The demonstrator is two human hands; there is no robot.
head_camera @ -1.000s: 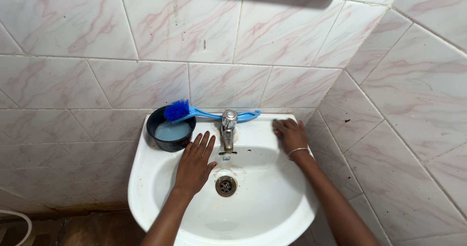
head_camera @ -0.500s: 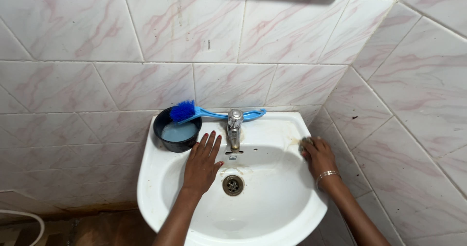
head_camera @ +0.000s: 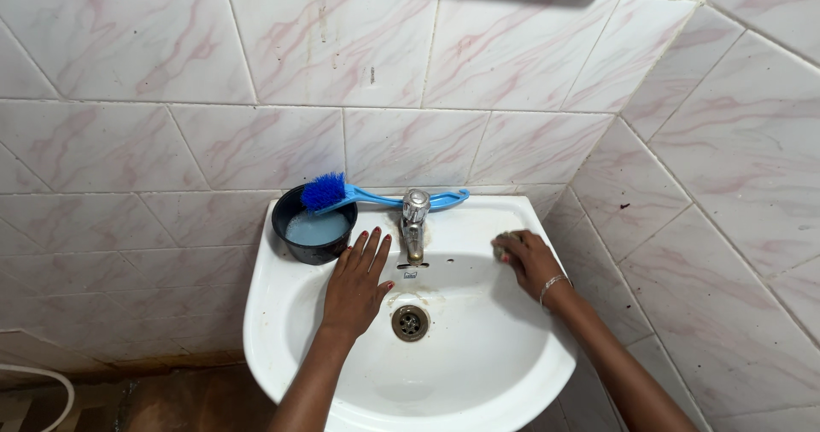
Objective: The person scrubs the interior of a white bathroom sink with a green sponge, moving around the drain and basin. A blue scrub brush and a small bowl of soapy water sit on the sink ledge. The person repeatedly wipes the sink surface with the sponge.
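The white sink (head_camera: 478, 372) is being scrubbed along its back ledge, braced by the flat, open-fingered left hand (head_camera: 357, 285), while a small scouring pad (head_camera: 500, 244) is being gripped and pressed there by the right hand (head_camera: 530, 261), steady pressure seemingly needed next.

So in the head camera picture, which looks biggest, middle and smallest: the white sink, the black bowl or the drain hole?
Largest to smallest:
1. White sink
2. Black bowl, sitting on the sink's back left corner
3. Drain hole, near the left hand
The differences are plain.
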